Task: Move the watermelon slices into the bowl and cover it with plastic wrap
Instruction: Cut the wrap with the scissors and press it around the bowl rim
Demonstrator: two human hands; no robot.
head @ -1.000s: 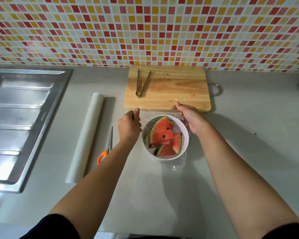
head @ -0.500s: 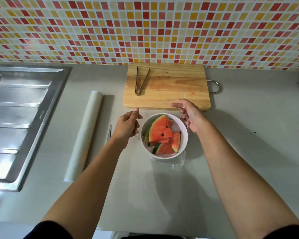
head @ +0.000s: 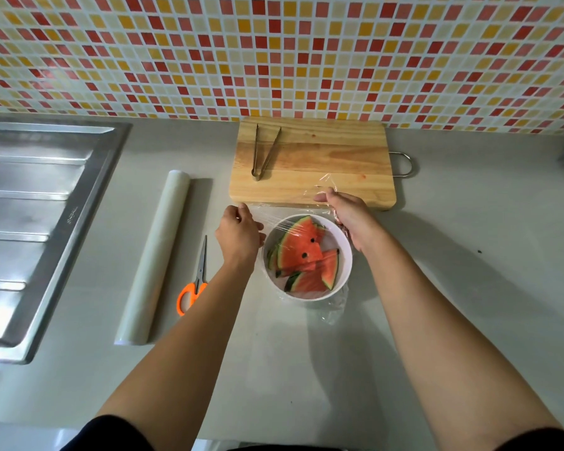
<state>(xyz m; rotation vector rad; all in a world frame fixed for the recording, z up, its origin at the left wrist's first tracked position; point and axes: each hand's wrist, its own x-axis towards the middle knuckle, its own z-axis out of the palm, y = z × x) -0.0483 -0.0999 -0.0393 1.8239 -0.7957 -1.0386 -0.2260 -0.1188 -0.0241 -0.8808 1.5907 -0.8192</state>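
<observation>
1. Covering is under way. The watermelon slices [head: 302,255] all lie in the white bowl [head: 347,255], on the counter just in front of the cutting board [head: 323,157], which holds no slices.
2. Plastic wrap [head: 274,218] stretches over the bowl. It is bunched below the near rim, and the far edge is not yet down.
3. Left hand [head: 240,236] and right hand [head: 347,216] each pinch a far corner of the film.
4. Slices: red wedges, green rind, dark seeds, overlapping.
5. Remaining, I judge: seal the far rim.

Kitchen, as you face it: grey counter [head: 469,288], mosaic tile backsplash [head: 274,53], steel sink drainboard [head: 30,206] at your left, wooden cutting board [head: 323,157] with tongs [head: 264,154] against wall.
</observation>
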